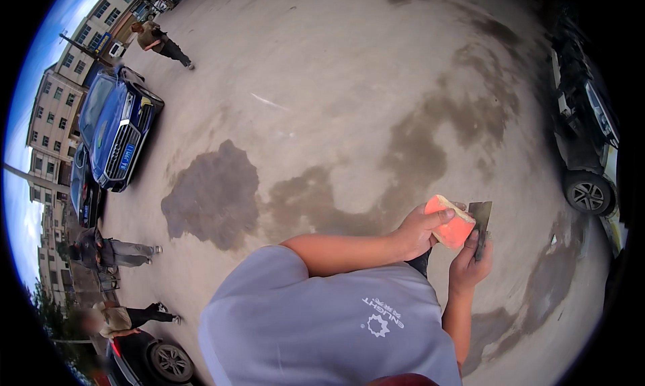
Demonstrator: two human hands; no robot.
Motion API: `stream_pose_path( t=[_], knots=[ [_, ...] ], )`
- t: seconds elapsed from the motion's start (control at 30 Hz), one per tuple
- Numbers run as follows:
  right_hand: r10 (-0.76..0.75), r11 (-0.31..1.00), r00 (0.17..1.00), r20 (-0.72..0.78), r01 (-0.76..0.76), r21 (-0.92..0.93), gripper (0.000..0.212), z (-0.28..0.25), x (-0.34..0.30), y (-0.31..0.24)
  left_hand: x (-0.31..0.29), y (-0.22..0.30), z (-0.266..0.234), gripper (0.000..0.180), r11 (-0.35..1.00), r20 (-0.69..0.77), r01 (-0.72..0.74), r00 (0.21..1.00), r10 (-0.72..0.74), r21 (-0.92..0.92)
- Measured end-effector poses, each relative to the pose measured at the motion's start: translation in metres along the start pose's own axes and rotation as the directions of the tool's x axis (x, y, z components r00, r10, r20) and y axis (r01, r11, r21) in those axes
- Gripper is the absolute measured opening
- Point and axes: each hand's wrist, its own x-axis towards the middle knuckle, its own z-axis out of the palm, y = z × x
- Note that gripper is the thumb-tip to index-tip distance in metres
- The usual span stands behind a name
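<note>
My left hand is closed on an orange-red, slab-like piece, its thumb lying across the top. A pale yellowish layer runs along the upper edge of this piece; its exact kind is unclear. Just to the right, my right hand grips a flat grey scraper blade, which points upward. The fingers of that hand come close to the orange-red piece, and the blade stands beside its right edge. Whether blade and piece touch cannot be made out. Both hands are held in front of my body, above the ground.
Concrete ground with dark wet patches spreads around me. A vehicle with exposed front parts stands at the right. On the left are a blue car, a dark car and several people, one walking at the far left.
</note>
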Motion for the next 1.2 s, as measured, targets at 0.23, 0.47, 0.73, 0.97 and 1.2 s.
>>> stream_pose_path(
  t=[0.23, 0.47, 0.73, 0.97, 1.2],
  knots=[
    [-0.237, 0.971, 0.968, -0.081, 0.236, -0.029, 0.015, -0.022, 0.130, 0.136, 0.171, -0.012, 0.072, 0.044, 0.920, -0.092, -0.079, 0.988, 0.124, 0.384],
    [-0.019, 0.999, 1.000, -0.011, 0.019, 0.042, 0.020, -0.088, 0.292, 0.228, 0.292, -0.026, 0.148, 0.058, 0.932, -0.016, 0.109, 0.994, -0.110, 0.344],
    [-0.176, 0.983, 0.951, 0.253, 0.184, -0.009, 0.011, -0.069, 0.381, 0.299, 0.423, -0.001, 0.157, 0.059, 0.898, 0.005, -0.072, 0.997, 0.078, 0.435],
    [-0.535, 0.835, 0.805, 0.257, 0.550, 0.017, 0.033, -0.018, 0.528, 0.287, 0.584, 0.022, 0.173, 0.046, 0.415, 0.249, -0.493, 0.820, 0.515, 0.765],
    [-0.324, 0.925, 0.911, 0.256, 0.362, -0.117, 0.037, 0.029, 0.696, 0.381, 0.751, 0.068, 0.206, 0.043, 0.498, 0.178, -0.479, 0.826, 0.535, 0.723]
  ],
)
